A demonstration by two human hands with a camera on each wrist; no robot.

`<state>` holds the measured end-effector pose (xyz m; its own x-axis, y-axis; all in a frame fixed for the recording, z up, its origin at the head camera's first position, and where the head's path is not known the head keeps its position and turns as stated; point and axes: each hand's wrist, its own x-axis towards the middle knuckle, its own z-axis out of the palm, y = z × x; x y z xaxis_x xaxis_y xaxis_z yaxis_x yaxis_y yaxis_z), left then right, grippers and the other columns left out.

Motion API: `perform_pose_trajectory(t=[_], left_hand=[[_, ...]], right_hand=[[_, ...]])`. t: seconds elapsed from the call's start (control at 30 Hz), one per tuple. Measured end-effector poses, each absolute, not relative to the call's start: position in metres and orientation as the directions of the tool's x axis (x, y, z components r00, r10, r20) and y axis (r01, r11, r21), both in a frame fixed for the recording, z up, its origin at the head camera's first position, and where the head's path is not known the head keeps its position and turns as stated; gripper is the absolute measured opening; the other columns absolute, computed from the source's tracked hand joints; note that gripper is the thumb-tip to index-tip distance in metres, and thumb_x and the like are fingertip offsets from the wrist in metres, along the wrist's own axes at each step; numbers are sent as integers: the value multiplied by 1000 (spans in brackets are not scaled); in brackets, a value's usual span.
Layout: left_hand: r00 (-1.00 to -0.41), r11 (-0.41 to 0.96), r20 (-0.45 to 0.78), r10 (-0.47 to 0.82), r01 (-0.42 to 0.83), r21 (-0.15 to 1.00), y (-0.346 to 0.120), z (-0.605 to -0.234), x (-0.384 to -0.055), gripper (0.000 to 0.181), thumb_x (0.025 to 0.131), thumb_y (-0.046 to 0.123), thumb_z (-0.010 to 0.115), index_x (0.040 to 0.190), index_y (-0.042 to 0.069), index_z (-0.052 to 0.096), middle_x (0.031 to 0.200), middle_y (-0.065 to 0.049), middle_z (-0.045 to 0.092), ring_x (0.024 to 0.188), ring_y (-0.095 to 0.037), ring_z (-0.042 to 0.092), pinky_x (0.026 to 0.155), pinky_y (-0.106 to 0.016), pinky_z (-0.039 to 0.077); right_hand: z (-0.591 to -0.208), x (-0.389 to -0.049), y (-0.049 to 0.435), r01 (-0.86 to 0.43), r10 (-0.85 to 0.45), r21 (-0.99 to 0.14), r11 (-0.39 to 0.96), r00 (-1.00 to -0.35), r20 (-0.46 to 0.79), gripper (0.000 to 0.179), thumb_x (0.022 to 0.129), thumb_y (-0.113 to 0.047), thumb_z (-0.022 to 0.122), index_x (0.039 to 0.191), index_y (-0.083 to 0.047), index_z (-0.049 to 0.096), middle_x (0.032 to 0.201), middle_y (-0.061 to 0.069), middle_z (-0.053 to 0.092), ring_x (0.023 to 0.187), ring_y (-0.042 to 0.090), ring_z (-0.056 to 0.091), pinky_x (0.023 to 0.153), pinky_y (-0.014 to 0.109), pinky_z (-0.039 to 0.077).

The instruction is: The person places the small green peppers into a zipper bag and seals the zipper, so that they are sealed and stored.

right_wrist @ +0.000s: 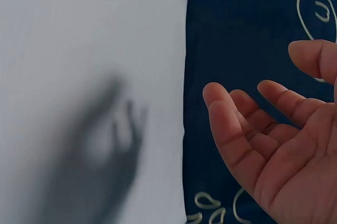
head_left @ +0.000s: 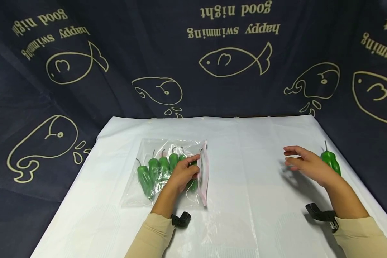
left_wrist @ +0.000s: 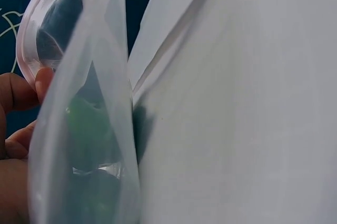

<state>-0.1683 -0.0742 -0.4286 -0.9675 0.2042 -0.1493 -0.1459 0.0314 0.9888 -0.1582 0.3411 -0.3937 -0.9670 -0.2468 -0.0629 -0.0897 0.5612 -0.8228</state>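
A clear zip bag with a pink strip at its mouth lies on the white tabletop, mouth facing right. Inside it, several green chili peppers with thin dark stems lie side by side. My left hand pinches the bag near its mouth; in the left wrist view the film bulges up beside the fingertips. Held above the table on the right, my right hand has relaxed, parted fingers and holds nothing. One loose green pepper lies just beyond it, partly hidden by the hand and wrist.
The white table runs to a back edge against a dark blue curtain printed with fish and whales. Black wrist mounts sit on both forearms, close above the tabletop.
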Motion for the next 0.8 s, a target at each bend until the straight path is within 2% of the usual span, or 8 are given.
perform_pose_trajectory(t=[0.13,0.37,0.5,0.57,0.6,0.7,0.8], left_hand=[[-969,22,-151,193,-150,988,-74,-443,-176,60,81,-6,53,141,-4,51,75,-2,48,64,-10,52,61,-23,51],[-975,-8,-150,164,-153,988,-74,-450,-177,60,79,-6,55,139,-1,55,96,-9,55,65,-10,53,60,-24,52],[-973,-4,-157,167,-160,987,-74,-450,-176,60,79,-6,55,139,0,56,86,-5,52,64,-9,53,61,-23,52],[-973,-4,-157,171,-160,987,-74,-450,-176,60,79,-6,54,139,-1,56,81,-2,49,64,-9,52,61,-23,52],[-973,-3,-155,173,-158,987,-74,-450,-176,60,79,-6,54,139,-1,56,78,-2,48,63,-9,52,61,-23,52],[-973,-8,-152,175,-155,988,-74,-450,-177,60,79,-6,54,138,-1,56,76,-1,47,62,-9,52,60,-23,51],[-974,-7,-149,171,-153,988,-74,-451,-178,61,78,-6,54,138,-1,56,77,-3,49,62,-9,53,60,-23,51]], right_hand=[[-393,-153,358,-125,-192,-756,642,-981,-1,52,103,-21,54,143,9,39,136,31,47,92,-10,55,73,23,54],[-392,-149,385,-89,-113,-673,734,-994,8,57,99,-26,61,140,9,43,136,30,47,89,-21,43,66,17,48],[-395,-147,402,-50,-58,-629,776,-998,7,62,98,-28,62,142,10,41,134,32,48,88,-22,37,64,11,43],[-397,-145,411,-27,-25,-612,791,-1000,12,63,98,-27,63,142,12,40,132,34,49,89,-16,40,62,11,43],[-398,-145,415,-10,-5,-604,797,-1000,11,64,97,-27,63,142,13,39,131,35,49,90,-10,46,61,11,43],[-399,-144,425,40,59,-572,820,-998,13,65,97,-26,64,139,16,39,128,37,48,92,20,58,57,15,43],[-399,-144,432,87,110,-545,834,-994,11,64,97,-25,64,137,18,38,126,39,45,102,49,52,59,24,45]])
